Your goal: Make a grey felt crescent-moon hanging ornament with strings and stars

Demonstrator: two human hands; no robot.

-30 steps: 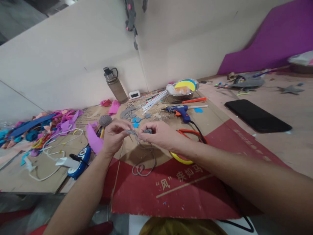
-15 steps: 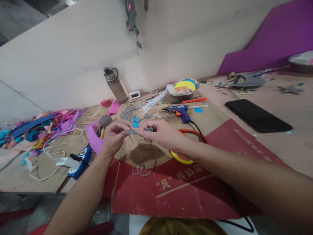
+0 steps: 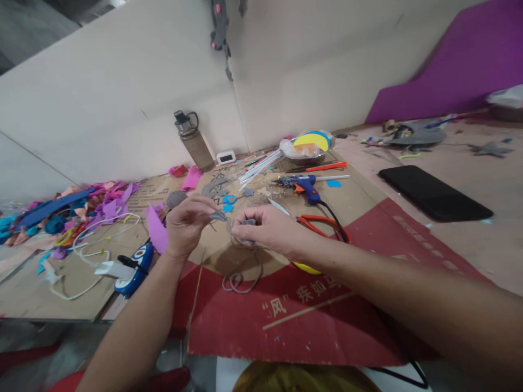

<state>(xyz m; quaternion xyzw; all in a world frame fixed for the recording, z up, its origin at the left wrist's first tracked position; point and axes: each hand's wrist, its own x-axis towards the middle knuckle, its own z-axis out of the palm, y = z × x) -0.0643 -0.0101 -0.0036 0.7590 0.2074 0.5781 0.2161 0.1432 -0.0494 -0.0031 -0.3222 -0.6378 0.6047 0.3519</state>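
Over the cardboard, my left hand [image 3: 186, 226] is closed in a pinch on a small grey-blue felt piece [image 3: 219, 216]. A short distance to its right, my right hand [image 3: 269, 227] is closed around grey yarn [image 3: 261, 267], with a small dark grey bunch [image 3: 248, 222] showing between thumb and fingers; whether the bunch is yarn or felt I cannot tell. From the right hand the yarn hangs down and lies in loose loops on the red part of the cardboard. Scissors [image 3: 316, 222] with orange and yellow handles lie partly hidden under my right forearm.
Behind my hands lie a blue glue gun [image 3: 304, 186], blue felt shapes [image 3: 229, 204], white sticks [image 3: 261, 167] and a metal bowl [image 3: 306, 155]. A bottle [image 3: 194, 144] stands by the wall. Felt scraps [image 3: 110, 201] and a blue power strip [image 3: 134, 272] are left; a phone [image 3: 435, 193] is right.
My hands have drawn slightly apart, the left one rising and tilting up with the felt piece. More of the scissors' blade shows beyond my right wrist.
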